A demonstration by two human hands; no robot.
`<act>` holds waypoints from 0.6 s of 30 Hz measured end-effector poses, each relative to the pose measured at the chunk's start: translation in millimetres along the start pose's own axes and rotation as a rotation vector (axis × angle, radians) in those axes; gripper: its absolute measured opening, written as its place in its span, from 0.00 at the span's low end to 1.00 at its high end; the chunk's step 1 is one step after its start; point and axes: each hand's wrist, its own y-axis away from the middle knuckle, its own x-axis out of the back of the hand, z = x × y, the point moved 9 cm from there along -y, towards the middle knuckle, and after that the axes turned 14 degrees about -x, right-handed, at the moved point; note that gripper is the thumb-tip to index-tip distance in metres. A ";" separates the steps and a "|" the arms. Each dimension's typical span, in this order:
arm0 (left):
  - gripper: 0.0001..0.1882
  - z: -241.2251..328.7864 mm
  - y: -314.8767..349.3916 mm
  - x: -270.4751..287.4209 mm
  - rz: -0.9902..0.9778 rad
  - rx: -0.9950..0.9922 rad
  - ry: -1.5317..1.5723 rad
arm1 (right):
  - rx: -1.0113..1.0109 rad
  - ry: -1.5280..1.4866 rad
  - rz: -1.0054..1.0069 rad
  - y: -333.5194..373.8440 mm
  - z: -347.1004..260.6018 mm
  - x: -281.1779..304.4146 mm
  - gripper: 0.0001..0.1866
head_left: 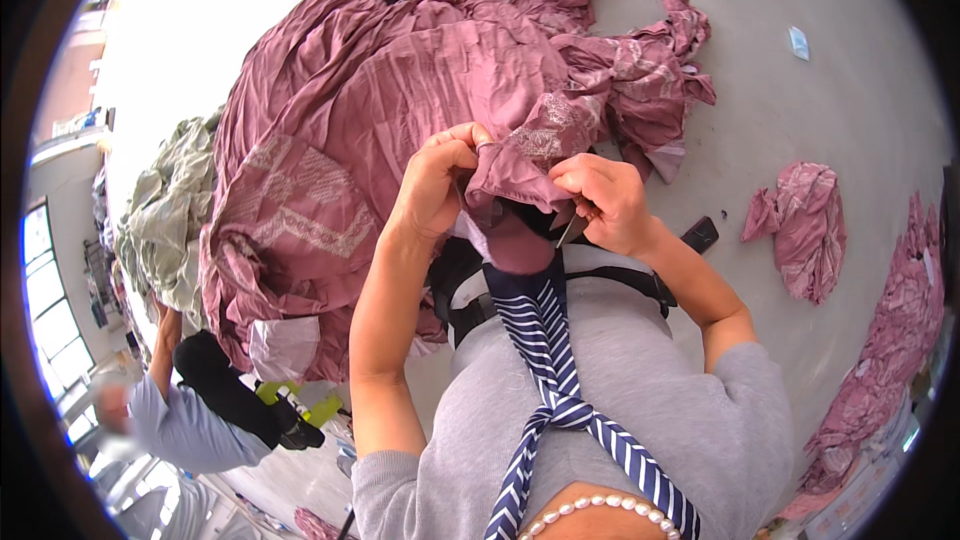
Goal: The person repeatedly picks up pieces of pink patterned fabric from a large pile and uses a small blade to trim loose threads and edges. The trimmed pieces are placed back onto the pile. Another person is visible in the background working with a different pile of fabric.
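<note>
In front of my waist, my left hand [448,172] is closed, its thumb and fingers pinching the edge of a dusty-pink cloth [515,178] with a pale woven pattern. Close by on the right, my right hand [606,202] grips the same cloth's edge between thumb and fingertips. A thin, pointed metal blade [570,230] sticks out under the right hand's fingers; most of that tool is hidden in the palm. The held stretch of cloth is folded over between the hands, and the rest runs into a large crumpled heap [400,90] beyond them.
A dark phone-like object [701,234] lies right of my waist. Pink cloth bundles [805,230] rest on the grey floor [740,130] at right, with a light-blue packet [798,43] farther off. At left, a pale green cloth pile [175,210] lies near another person [200,420].
</note>
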 end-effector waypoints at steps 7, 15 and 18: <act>0.10 -0.8 22.7 24.7 0.068 0.048 -0.005 | -0.351 -0.188 -0.063 0.5 40.4 -10.3 0.12; 0.13 14.5 24.9 35.6 -0.018 -0.248 -0.747 | -0.545 -0.638 -0.110 -17.1 59.7 -3.1 0.05; 0.11 34.8 27.7 55.8 0.159 -0.391 -0.741 | -0.472 -0.557 -0.136 -29.2 47.3 -1.6 0.05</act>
